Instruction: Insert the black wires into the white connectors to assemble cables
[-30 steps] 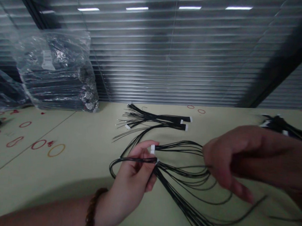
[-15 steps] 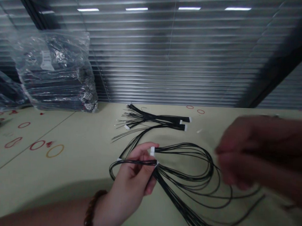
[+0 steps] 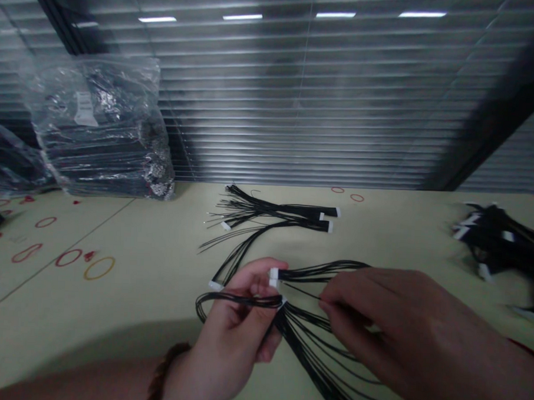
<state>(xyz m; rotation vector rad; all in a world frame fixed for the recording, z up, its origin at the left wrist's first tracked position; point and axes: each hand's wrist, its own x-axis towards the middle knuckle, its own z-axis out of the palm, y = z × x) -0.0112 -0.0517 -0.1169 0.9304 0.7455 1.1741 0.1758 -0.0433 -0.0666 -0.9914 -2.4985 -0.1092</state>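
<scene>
1. Left hand (image 3: 234,334) — closed, gripping black wires (image 3: 308,334) near their white connectors (image 3: 273,277).
2. Right hand (image 3: 403,330) — moved in since last frame, now pinching strands just beside the left.
3. Wire bundle (image 3: 271,209) on table (image 3: 90,298) beyond; plastic bag (image 3: 102,128) farther.

Dim, muted scene here: white ceiling-light streaks (image 3: 244,17) glare off grey slatted blinds (image 3: 297,107), soft shadow falls along the pale green desk's near edge (image 3: 88,339), and a black cable bundle (image 3: 497,248) blurs at right.

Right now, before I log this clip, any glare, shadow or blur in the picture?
In the head view, ceiling-light reflections streak the window blinds; a shadow lies across the table below the left forearm; the wire bundle at far right is blurred; the left hand is fairly sharp.
</scene>
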